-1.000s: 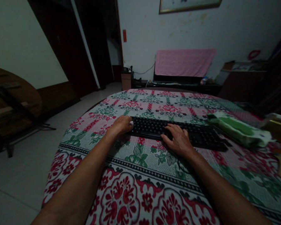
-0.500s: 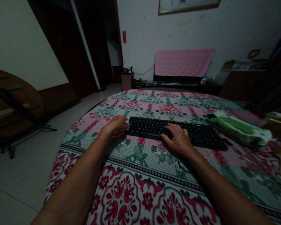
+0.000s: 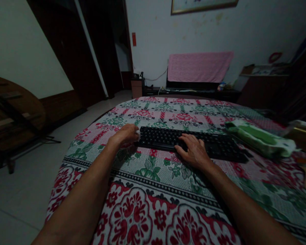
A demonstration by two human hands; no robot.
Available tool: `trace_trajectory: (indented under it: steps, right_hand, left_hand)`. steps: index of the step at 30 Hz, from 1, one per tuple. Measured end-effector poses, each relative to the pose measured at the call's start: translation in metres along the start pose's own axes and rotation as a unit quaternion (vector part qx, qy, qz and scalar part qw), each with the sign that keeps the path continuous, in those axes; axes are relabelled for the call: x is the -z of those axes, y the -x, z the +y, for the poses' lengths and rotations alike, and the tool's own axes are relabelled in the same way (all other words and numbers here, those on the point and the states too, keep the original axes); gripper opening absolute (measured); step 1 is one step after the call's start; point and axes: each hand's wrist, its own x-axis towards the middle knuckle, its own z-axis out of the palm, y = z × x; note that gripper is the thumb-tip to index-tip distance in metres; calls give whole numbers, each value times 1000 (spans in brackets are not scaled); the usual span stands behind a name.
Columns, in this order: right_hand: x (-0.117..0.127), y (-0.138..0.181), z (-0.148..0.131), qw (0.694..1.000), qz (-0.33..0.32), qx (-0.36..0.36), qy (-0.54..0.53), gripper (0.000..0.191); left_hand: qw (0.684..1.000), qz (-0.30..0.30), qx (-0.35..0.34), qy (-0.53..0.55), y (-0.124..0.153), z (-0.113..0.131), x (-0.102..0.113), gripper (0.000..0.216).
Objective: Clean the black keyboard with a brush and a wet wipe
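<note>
A black keyboard lies across the middle of a round table covered with a red, green and white flowered cloth. My left hand is closed round a small white wad, held against the keyboard's left end. My right hand rests flat on the keyboard's front edge near its middle, fingers spread over the keys.
A green and white packet lies on the table right of the keyboard. A yellowish object sits at the far right edge. Behind the table stand a low cabinet draped with a pink cloth and a folded wooden table at left.
My left hand with the white wad slid left from on top of the keyboard's left corner to just beside its left end. My right hand stayed put.
</note>
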Motion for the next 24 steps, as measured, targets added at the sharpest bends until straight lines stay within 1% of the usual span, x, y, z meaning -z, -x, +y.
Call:
trace_trajectory:
  steps: [6, 11, 14, 16, 21, 22, 24]
  right_hand:
    - [0, 0, 0, 1000, 0, 1, -2, 38]
    - [0, -1, 1, 1000, -2, -2, 3, 39]
    - [0, 0, 0, 1000, -4, -1, 3, 39]
    - [1, 0, 0, 1000, -3, 0, 1, 39]
    - [1, 0, -1, 1000, 2, -2, 0, 39]
    - [1, 0, -1, 1000, 2, -2, 1, 39]
    - [0, 0, 0, 1000, 3, -1, 1, 38]
  left_hand:
    - [999, -13, -38, -26, 2, 9, -4, 26]
    - [996, -79, -38, 12, 4, 5, -4, 28]
    - [997, -57, -50, 16, 2, 3, -3, 25]
    - [998, -42, -46, 7, 1, 2, -3, 22]
    - [995, -81, -45, 26, 0, 0, -4, 22]
    - [995, -79, -46, 33, 0, 1, -4, 22]
    - [996, -54, -51, 41, 2, 6, -3, 22]
